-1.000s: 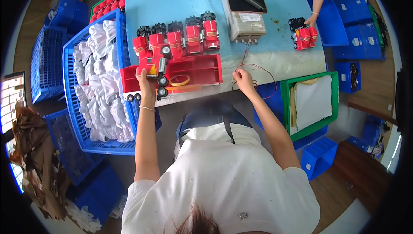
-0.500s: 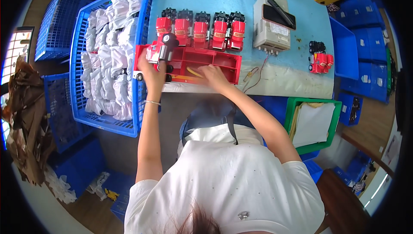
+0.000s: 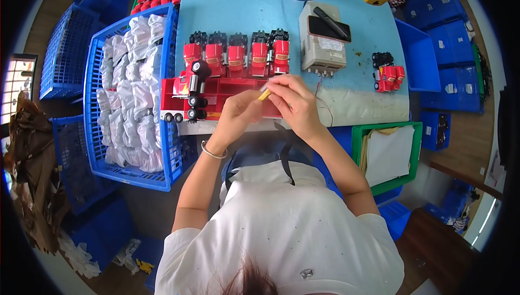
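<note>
In front of my chest my two hands meet over a small yellow piece (image 3: 264,95), pinched at the fingertips; its kind is too small to tell. My left hand (image 3: 238,115) comes to it from the left with fingers closed, and my right hand (image 3: 296,106) grips it from the right. Just beyond them lies a long red toy trailer (image 3: 223,90) with open compartments, its right part partly hidden by my hands. A red toy truck cab (image 3: 193,85) with black wheels rests tipped on the trailer's left end. Several red truck cabs (image 3: 236,56) stand in a row behind.
A blue basket (image 3: 169,154) of white-wrapped items stands at the left. Behind the row's right end is a beige box (image 3: 323,51) with a phone (image 3: 319,28) on top. Another red toy truck (image 3: 388,77) sits far right. A green tray (image 3: 414,151) holds papers.
My left hand has let go of the truck cab, leaving it on the trailer, and moved right. My right hand has lifted the yellow piece out of the trailer, and both hands have come together.
</note>
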